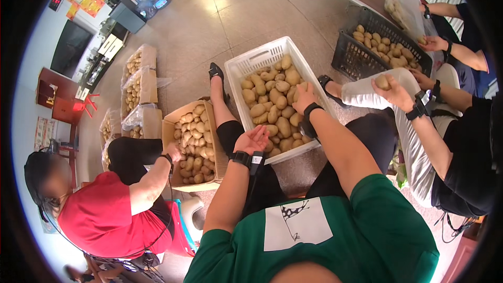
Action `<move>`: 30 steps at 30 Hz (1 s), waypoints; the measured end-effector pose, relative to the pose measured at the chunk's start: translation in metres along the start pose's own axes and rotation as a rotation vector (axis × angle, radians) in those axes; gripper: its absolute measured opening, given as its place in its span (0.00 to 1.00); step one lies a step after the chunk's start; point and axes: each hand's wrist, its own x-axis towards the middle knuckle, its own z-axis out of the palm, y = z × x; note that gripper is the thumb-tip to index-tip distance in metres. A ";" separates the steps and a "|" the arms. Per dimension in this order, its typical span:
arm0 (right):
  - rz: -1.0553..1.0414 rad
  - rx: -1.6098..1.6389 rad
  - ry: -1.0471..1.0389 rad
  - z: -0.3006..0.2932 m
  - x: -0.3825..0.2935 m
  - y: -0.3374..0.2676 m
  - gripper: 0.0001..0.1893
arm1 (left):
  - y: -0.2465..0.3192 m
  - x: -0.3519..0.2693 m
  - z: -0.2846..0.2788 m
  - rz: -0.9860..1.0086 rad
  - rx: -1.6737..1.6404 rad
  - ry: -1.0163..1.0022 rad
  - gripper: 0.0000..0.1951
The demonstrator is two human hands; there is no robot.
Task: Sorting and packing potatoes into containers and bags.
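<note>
A white plastic crate (257,58) full of potatoes (281,100) stands on the floor in front of me. My right hand (305,98) reaches in at the crate's right side, its fingers curled around a potato (302,86) on top of the pile. Over the crate's near left corner is my left hand (252,140), palm up, fingers apart and slightly bent, with nothing in it. A potato (271,130) lies close beside its fingertips. Both wrists wear dark bands.
At left, a person in red reaches into a cardboard box (221,157) of potatoes. More potato boxes (149,88) stand behind. On the right, a co-worker holds a potato (382,82) near a black plastic crate (342,53); another person handles a plastic bag (404,8).
</note>
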 end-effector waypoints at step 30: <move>-0.150 0.018 -0.241 0.005 -0.036 -0.023 0.28 | -0.008 -0.001 -0.006 0.067 0.036 0.012 0.18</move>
